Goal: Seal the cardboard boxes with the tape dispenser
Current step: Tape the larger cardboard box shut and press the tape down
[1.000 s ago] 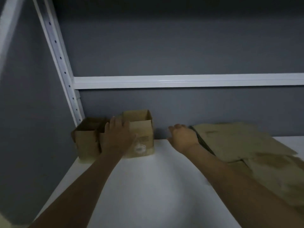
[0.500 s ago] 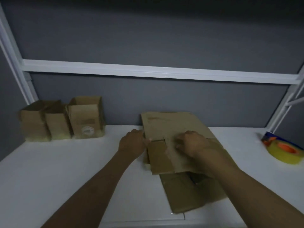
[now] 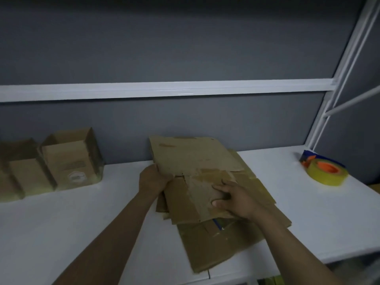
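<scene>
A pile of flattened brown cardboard boxes lies in the middle of the white shelf. My left hand grips the left edge of the top flat box, which is tilted up at the back. My right hand holds one of that box's lower flaps, thumb and fingers closed on it. A tape dispenser with a yellow roll, orange core and blue body lies at the far right of the shelf, apart from both hands. Two or three set-up open boxes stand at the back left.
A grey wall backs the shelf, with a white horizontal rail across it. A white upright post rises at the right. The shelf's front edge runs close below the cardboard pile.
My view swung right from the upright boxes to the flat pile. Both hands left the open boxes and took hold of the top flat box, which is now lifted a little.
</scene>
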Demonstrator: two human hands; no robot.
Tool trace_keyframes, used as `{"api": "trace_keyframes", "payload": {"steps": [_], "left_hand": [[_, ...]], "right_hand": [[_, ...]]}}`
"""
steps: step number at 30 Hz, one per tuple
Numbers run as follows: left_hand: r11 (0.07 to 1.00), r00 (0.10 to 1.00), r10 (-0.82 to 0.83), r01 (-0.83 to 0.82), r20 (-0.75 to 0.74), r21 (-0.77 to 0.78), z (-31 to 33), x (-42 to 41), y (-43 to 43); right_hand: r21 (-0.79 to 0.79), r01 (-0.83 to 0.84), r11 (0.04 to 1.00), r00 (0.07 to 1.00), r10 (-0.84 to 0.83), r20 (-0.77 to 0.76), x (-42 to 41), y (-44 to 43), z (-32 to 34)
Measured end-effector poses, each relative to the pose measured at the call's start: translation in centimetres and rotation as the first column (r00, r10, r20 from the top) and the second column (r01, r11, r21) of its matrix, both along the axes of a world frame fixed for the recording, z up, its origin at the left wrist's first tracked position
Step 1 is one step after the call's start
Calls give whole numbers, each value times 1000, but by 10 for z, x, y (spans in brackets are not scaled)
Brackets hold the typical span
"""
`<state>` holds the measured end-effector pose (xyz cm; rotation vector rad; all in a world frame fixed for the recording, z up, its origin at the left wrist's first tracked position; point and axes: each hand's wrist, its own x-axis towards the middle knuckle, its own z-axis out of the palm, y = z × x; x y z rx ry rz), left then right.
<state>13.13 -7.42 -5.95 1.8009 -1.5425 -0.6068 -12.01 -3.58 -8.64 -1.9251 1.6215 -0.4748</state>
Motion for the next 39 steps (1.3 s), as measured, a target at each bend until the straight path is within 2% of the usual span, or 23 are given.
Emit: {"api": "trace_keyframes", "payload": {"steps": [4, 6, 8, 9, 12, 17, 21, 23, 26, 28, 30, 32, 34, 37, 39], "left_hand": [[988, 1000, 25, -26, -14, -150, 0, -8, -9], [994, 984, -11, -9, -177, -110, 6, -15, -11], [999, 900, -4, 26, -436, 45, 14, -20, -14], [994, 867, 9, 47, -498, 99, 16, -20, -17], [997, 856, 18, 21, -516, 70, 28, -27, -24], [998, 820, -51, 29, -570, -47, 74, -73, -30], [997, 656, -67, 10, -752, -80, 108, -133, -42], [995, 621, -90, 31, -778, -90, 120, -166, -44], [985, 580, -172, 127, -796, -120, 123, -213, -52], [968, 634, -250, 181, -732, -174, 118, -243, -59], [967, 832, -239, 157, -501, -201, 113, -271, -66], [957, 949, -162, 84, -270, -279, 108, -296, -70], [915, 982, -135, 71, -135, -398, 104, -316, -71], [856, 986, -147, 167, 80, -489, 99, -341, -74], [831, 981, -179, 192, 76, -522, 101, -360, -78]], "right_hand": [[-3, -9, 1000, 1000, 9, 22, 0, -4, -6], [-16, -39, 999, 999, 38, -38, 2, -5, -11], [-19, -78, 997, 994, 76, -81, 1, -7, -10], [-8, -93, 996, 993, 92, -69, -1, -7, -6], [0, -129, 992, 987, 129, 93, -12, -2, 19], [-167, -125, 978, 914, 179, 364, -40, 5, 72], [-232, -133, 964, 926, 204, 318, -72, 2, 107], [-344, -45, 938, 955, 141, 260, -91, -3, 114], [-494, 131, 860, 908, 96, 407, -132, -10, 115], [-499, 208, 841, 869, 76, 489, -167, -15, 115], [-428, 291, 856, 806, 21, 591, -209, -22, 114], [-322, 383, 866, 708, -51, 705, -252, -30, 113], [-241, 442, 864, 627, -106, 772, -292, -35, 114], [-156, 419, 895, 523, -97, 847, -335, -39, 121], [-120, 361, 925, 482, -75, 873, -352, -40, 120]]}}
